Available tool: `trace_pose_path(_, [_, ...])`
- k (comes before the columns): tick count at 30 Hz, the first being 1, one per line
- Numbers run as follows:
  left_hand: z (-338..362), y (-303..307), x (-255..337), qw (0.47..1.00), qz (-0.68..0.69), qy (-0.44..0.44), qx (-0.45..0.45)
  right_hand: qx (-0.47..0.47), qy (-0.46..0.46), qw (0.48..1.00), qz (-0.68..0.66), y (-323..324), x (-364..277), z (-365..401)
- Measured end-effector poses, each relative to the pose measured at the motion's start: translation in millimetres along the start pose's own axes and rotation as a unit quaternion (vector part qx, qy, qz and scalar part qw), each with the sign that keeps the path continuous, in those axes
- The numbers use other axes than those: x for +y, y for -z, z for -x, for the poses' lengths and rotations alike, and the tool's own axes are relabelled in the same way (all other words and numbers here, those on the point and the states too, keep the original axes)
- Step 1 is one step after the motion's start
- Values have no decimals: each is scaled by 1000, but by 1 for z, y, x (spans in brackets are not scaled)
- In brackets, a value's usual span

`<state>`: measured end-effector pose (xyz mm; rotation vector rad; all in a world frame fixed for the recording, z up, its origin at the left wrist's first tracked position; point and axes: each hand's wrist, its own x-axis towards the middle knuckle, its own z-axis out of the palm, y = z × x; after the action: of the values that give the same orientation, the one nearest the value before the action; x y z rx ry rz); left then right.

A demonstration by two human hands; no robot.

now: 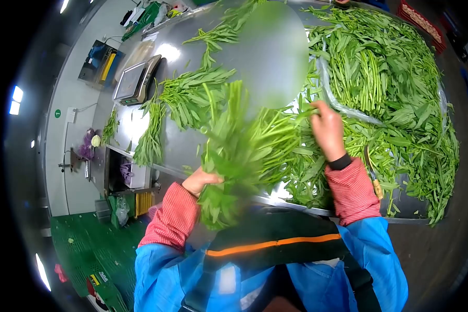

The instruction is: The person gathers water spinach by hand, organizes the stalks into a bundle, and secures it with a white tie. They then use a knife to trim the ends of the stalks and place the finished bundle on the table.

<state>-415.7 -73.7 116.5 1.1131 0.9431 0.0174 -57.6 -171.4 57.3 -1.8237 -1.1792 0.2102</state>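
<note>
My left hand [202, 181] is wrapped round a bunch of leafy green stems [226, 151], held upright over the table's near edge and partly blurred. Over the greens to the right, my right hand [327, 127] has its fingers pressed together at the ends of some stems [275, 138]; whether it grips one is too small to tell. Beyond it lies a large heap of leafy greens [361, 78], partly on clear plastic. A curved knife with a yellow handle [377, 188] rests on greens right of my right sleeve.
A scale [136, 82] stands at the table's left side. Loose bunches [190, 96] lie between it and my left hand. A red crate [422, 23] is at the far right. Green flooring [88, 249] and a metal-framed shelf [125, 174] are at lower left.
</note>
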Motion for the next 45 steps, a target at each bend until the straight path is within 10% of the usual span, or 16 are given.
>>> trace_pose_path(4, [15, 19, -19, 999, 9, -26, 29, -83, -258, 899, -344, 30, 32, -24])
trace_pose_path(12, [5, 39, -36, 996, -83, 27, 7, -253, 38, 911, -323, -26, -51, -12])
trace_pose_path(18, [15, 41, -49, 999, 15, -39, -18, -93, -254, 839, -471, 0, 3, -30])
trace_pose_path(30, [19, 13, -24, 974, 227, 16, 19, -339, -198, 802, -449, -32, -56, 33])
trace_pose_path(40, [30, 27, -45, 973, 227, 18, 44, -71, -247, 711, -655, 26, 9, -6])
trace_pose_path(45, [32, 29, -41, 972, 232, 5, 45, -294, -258, 746, -539, -2, 11, 22])
